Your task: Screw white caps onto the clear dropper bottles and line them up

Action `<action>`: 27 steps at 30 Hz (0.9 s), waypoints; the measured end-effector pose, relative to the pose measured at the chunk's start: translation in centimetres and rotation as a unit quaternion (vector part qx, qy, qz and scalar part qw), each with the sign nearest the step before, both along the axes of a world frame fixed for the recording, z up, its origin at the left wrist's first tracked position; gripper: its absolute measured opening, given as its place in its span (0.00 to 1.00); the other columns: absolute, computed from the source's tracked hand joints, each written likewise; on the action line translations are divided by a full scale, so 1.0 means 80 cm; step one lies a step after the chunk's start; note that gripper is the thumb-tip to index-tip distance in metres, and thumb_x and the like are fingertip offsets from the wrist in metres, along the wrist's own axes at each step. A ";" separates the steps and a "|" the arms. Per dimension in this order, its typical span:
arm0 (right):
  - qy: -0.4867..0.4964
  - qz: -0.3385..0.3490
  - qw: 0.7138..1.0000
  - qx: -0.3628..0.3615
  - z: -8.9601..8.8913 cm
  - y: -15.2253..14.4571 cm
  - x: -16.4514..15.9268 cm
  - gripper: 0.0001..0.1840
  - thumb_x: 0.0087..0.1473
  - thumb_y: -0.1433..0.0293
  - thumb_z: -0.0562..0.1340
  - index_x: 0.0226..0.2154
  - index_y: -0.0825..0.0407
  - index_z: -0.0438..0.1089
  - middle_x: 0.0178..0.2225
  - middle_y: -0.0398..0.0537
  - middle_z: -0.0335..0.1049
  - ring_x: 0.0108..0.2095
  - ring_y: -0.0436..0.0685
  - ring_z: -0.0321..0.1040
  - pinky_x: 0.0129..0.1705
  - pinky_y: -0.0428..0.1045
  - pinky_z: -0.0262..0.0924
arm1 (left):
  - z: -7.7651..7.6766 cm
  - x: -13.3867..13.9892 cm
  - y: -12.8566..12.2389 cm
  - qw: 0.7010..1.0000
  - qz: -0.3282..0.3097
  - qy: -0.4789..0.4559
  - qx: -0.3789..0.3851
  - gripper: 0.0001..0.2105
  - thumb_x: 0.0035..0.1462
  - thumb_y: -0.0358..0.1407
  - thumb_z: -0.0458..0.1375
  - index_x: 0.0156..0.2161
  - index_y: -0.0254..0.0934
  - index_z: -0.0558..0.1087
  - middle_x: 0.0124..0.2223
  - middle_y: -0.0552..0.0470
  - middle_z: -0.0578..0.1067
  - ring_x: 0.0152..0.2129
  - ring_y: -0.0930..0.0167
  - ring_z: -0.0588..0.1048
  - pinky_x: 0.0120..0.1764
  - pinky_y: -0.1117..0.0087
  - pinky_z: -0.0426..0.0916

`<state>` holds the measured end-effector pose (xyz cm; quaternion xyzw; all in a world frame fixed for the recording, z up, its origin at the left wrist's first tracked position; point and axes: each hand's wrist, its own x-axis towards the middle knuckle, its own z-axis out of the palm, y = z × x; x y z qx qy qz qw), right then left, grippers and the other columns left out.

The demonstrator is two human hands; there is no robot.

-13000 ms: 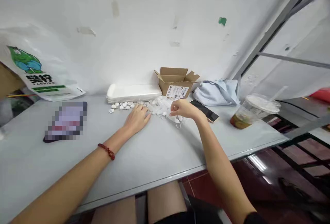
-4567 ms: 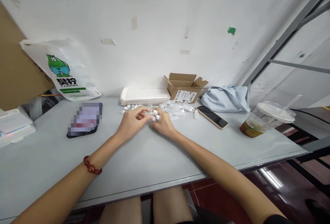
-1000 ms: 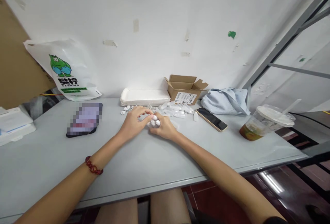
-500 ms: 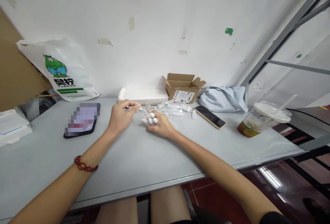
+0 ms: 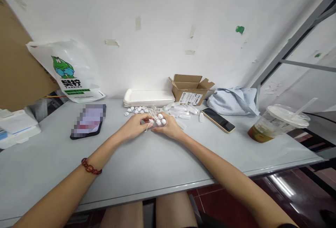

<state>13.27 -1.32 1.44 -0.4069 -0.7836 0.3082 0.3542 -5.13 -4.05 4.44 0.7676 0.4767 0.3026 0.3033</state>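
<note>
My right hand (image 5: 172, 127) is closed around several small white-capped pieces (image 5: 160, 119), their rounded white ends bunched at the fingertips with thin strings near them. Close beside it, my left hand (image 5: 136, 126) pinches a small white cap (image 5: 151, 121), and a thin string (image 5: 147, 127) hangs below the fingers. Whether that cap touches the right hand's bunch I cannot tell. Behind my left hand lie several loose white caps (image 5: 141, 109). A pile of clear plastic tubes (image 5: 181, 109) spreads behind my right hand, with whitish strings at its left side.
At the wall stand a stack of white trays (image 5: 147, 97) and an open cardboard box (image 5: 190, 93). To the right are a phone (image 5: 219, 120), a light-blue cloth bag (image 5: 233, 101) and a drink cup (image 5: 267, 126). Another phone (image 5: 89, 121) and a white bag (image 5: 68, 74) are left.
My left hand has come right and down from the loose caps to my right hand, bringing a white cap with a string. The loose caps now show. The view has shifted slightly.
</note>
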 end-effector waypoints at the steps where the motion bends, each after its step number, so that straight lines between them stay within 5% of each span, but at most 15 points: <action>1: 0.003 0.001 1.000 -0.006 0.000 0.000 0.000 0.18 0.38 0.62 0.65 0.32 0.51 0.63 0.26 0.38 0.62 0.28 0.51 0.58 0.31 0.46 0.52 | 0.000 0.000 0.000 1.000 0.003 0.010 0.004 0.14 0.51 0.41 0.54 0.39 0.36 0.74 0.39 0.49 0.77 0.37 0.65 0.73 0.36 0.68 0.66; 9: 0.012 0.038 0.999 -0.015 0.003 0.000 -0.001 0.17 0.38 0.63 0.66 0.30 0.52 0.62 0.26 0.37 0.60 0.28 0.50 0.57 0.31 0.45 0.51 | 0.005 0.003 -0.002 0.987 0.036 0.122 0.097 0.12 0.52 0.42 0.52 0.28 0.35 0.72 0.29 0.49 0.73 0.28 0.67 0.69 0.31 0.68 0.61; 14: 0.001 0.020 1.000 -0.017 0.006 -0.005 -0.004 0.16 0.37 0.64 0.65 0.29 0.51 0.61 0.25 0.36 0.59 0.27 0.49 0.56 0.30 0.45 0.51 | 0.005 0.005 -0.003 0.983 0.069 0.158 0.066 0.19 0.56 0.45 0.48 0.19 0.37 0.64 0.20 0.52 0.67 0.20 0.71 0.64 0.26 0.69 0.56; 20: 0.000 0.006 1.000 -0.010 0.006 -0.005 -0.003 0.16 0.37 0.64 0.66 0.29 0.51 0.61 0.25 0.37 0.59 0.28 0.50 0.57 0.30 0.46 0.52 | 0.006 -0.003 -0.004 0.995 0.018 0.082 0.058 0.13 0.53 0.43 0.53 0.34 0.36 0.73 0.31 0.52 0.74 0.28 0.69 0.70 0.31 0.71 0.60; 27: -0.015 0.008 1.000 -0.007 0.004 -0.003 -0.001 0.18 0.37 0.63 0.65 0.32 0.51 0.62 0.26 0.37 0.60 0.27 0.50 0.57 0.30 0.45 0.52 | 0.003 -0.001 -0.003 0.990 0.066 0.109 0.057 0.17 0.53 0.47 0.53 0.25 0.36 0.71 0.24 0.52 0.73 0.23 0.69 0.68 0.28 0.70 0.59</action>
